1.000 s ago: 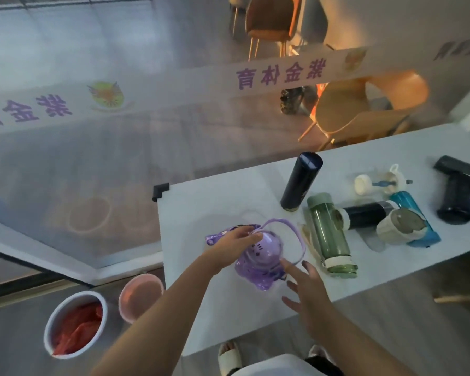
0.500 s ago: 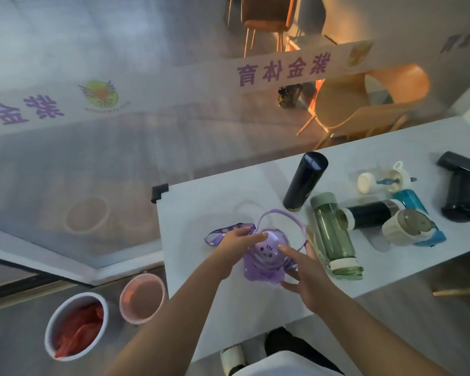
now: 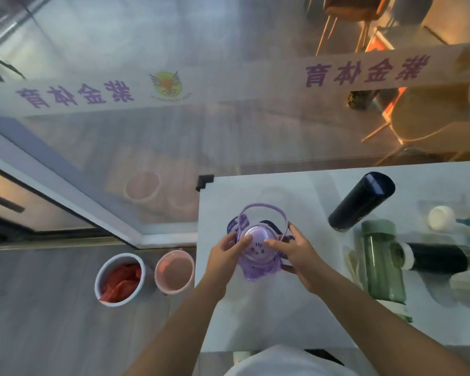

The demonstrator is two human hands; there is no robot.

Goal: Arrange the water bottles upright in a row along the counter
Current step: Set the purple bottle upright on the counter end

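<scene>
A squat purple bottle (image 3: pixel 258 263) with a loop handle stands upright near the left end of the white counter (image 3: pixel 255 321). My left hand (image 3: pixel 227 253) grips its left side and my right hand (image 3: pixel 293 248) holds its right side, fingers on the lid. To the right a dark navy flask (image 3: pixel 361 204) stands upright. Beyond it a green bottle (image 3: pixel 383 261) and a black bottle with a white band (image 3: pixel 434 257) lie on their sides. A small white-capped bottle (image 3: pixel 441 218) lies at the right edge.
On the floor left of the counter stand a white bucket with red cloth (image 3: pixel 120 278) and a pink bucket (image 3: pixel 174 271). A glass wall with a printed banner runs behind the counter. A black clamp (image 3: pixel 204 181) sits on the counter's far left corner.
My right hand came in and took the purple bottle's right side. The bottle went from tilted to upright. The view shifted left and closer.
</scene>
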